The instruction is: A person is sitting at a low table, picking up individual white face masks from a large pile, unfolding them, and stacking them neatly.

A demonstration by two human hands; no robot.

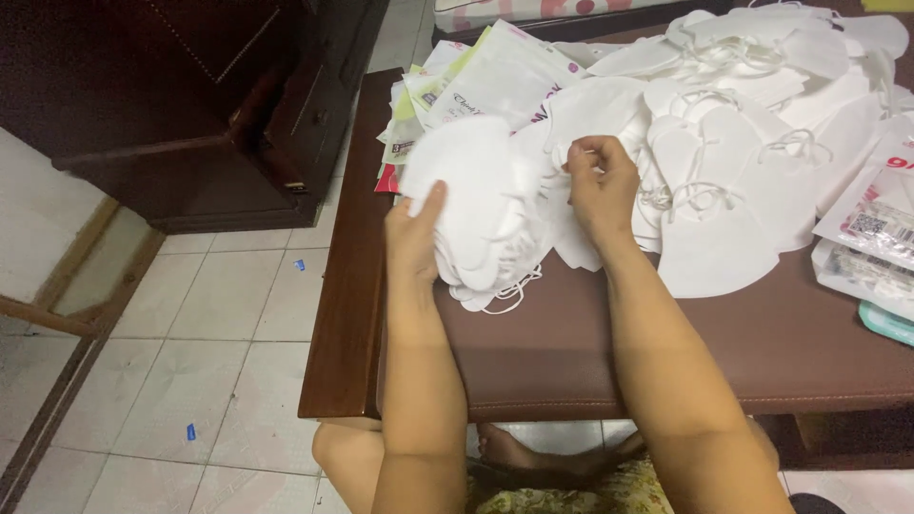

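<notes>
Both hands at a stack of white face masks on the brown table.

From the head view I see the left hand [414,238] closed on the near side of the stack of masks [476,205], thumb up on the top mask, its other fingers hidden behind the stack. The right hand [600,186] is curled with fingertips pinched at the stack's upper right edge; I cannot make out whether they hold a mask edge or an ear loop, because white lies on white there. The stack sits near the left edge of the table [571,352]. A loose pile of masks [752,124] spreads to the right, cut off at the top. Printed packets [495,71] lie behind the stack, and more packets [871,238] are cropped at the right border.
</notes>
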